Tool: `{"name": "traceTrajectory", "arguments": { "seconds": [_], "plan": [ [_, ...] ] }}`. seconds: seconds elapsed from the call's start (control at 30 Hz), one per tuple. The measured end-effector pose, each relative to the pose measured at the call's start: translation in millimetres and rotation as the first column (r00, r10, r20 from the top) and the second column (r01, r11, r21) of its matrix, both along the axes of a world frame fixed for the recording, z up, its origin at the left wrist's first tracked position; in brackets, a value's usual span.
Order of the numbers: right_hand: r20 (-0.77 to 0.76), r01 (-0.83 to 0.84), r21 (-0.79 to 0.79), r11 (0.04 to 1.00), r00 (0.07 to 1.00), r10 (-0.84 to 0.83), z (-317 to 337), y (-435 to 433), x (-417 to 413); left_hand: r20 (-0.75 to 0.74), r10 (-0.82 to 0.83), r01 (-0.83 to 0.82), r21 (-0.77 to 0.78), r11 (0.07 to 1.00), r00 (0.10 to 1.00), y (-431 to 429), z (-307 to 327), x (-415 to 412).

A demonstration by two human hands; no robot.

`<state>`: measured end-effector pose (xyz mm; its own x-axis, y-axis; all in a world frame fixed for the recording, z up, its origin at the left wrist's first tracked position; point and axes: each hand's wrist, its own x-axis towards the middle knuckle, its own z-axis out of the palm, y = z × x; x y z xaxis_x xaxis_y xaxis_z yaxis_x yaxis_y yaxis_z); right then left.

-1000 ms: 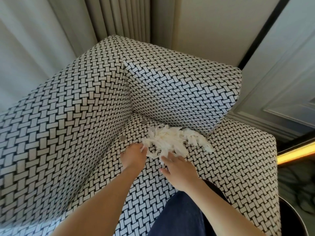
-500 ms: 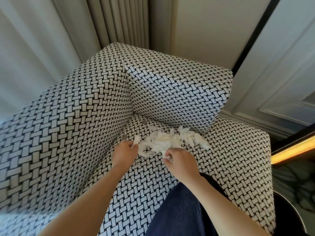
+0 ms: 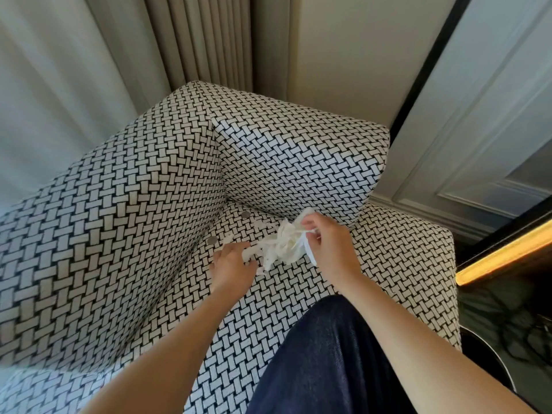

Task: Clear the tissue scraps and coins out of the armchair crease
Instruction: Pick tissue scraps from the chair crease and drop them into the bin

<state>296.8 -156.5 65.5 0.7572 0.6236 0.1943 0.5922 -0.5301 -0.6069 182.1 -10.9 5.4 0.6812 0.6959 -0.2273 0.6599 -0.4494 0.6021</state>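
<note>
A person leans over a black-and-white woven cloth armchair [image 3: 119,234]. The right hand [image 3: 328,249] is up above the seat, near the chair's back cushion. Its fingers and thumb are curled tight and pinch a bunch of white torn tissue scraps [image 3: 283,243]. The bunch hangs from this hand and trails down to the left, toward the left hand [image 3: 231,264]. The left hand is low on the seat, close to the crease by the side cushion. Its fingers are bent down over the low end of the scraps and hold it, and a little bit of tissue pokes out past them. Two small round grey coins sit flat on the seat along the crease. One coin [image 3: 245,215] is near the back corner, and the other coin [image 3: 212,240] is just beside the left hand's fingertips. A dark blue trouser leg [image 3: 322,354] rests on the seat in front. Pale pleated curtains [image 3: 194,40] hang behind the chair.
</note>
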Motion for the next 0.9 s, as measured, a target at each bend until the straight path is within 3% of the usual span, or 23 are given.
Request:
{"name": "traceTrajectory", "arguments": {
  "seconds": [0.47,0.6,0.7,0.9],
  "plan": [
    [0.166,-0.048,0.269,0.962,0.986,0.003,75.0,16.0,29.0,0.081,-0.047,0.051,-0.052,0.997,0.996,-12.4,-4.6,7.9],
    [0.16,-0.067,0.192,0.979,0.986,0.036,66.5,9.5,27.5,0.067,-0.123,0.129,-0.082,0.988,0.99,-17.1,-13.1,3.9],
    [0.128,-0.088,0.07,0.994,0.989,0.079,60.0,2.1,24.1,-0.024,-0.282,0.278,-0.116,0.954,0.959,-20.4,-19.8,4.7],
    [0.177,-0.055,-0.138,0.989,0.981,0.08,53.9,-17.8,25.6,-0.155,-0.477,0.494,0.105,0.863,0.865,-33.3,-3.6,26.0]
  ]
}}
